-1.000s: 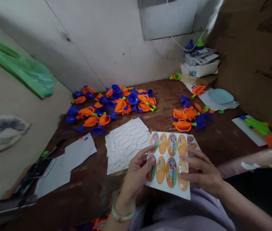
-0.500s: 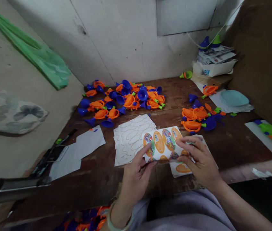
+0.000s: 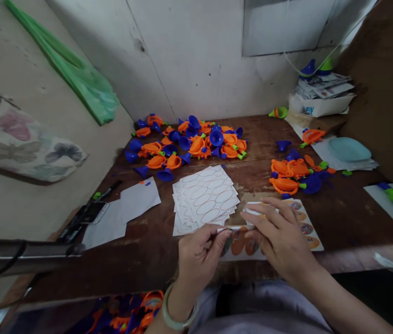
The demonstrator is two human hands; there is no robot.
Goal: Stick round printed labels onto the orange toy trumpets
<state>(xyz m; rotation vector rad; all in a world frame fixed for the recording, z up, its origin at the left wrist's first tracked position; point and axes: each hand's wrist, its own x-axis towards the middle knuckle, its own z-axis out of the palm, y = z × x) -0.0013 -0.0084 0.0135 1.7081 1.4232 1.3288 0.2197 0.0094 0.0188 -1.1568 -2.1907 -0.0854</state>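
My left hand (image 3: 199, 255) pinches the left end of a sticker sheet (image 3: 238, 245) between thumb and fingers. The sheet is folded over along its top edge, and orange oval stickers show on the part facing me. My right hand (image 3: 283, 236) grips the sheet's other side, with fingers bent over the white folded part and thumb below. Partly under that hand, another sheet of oval stickers (image 3: 307, 223) lies on the table. Just beyond my left hand rests a stack of white sheets with oval outlines (image 3: 208, 195).
Orange, blue and green plastic toys (image 3: 196, 144) are heaped at the back, with a smaller pile (image 3: 286, 176) to the right. At left lie white papers (image 3: 140, 198) and a dark metal cylinder (image 3: 18, 257). A light blue dish (image 3: 349, 149) sits on papers at right.
The sticker sheet, previously held up with its printed face showing, is now folded over and lower. My right hand has moved over its top. The camera view has shifted a little.
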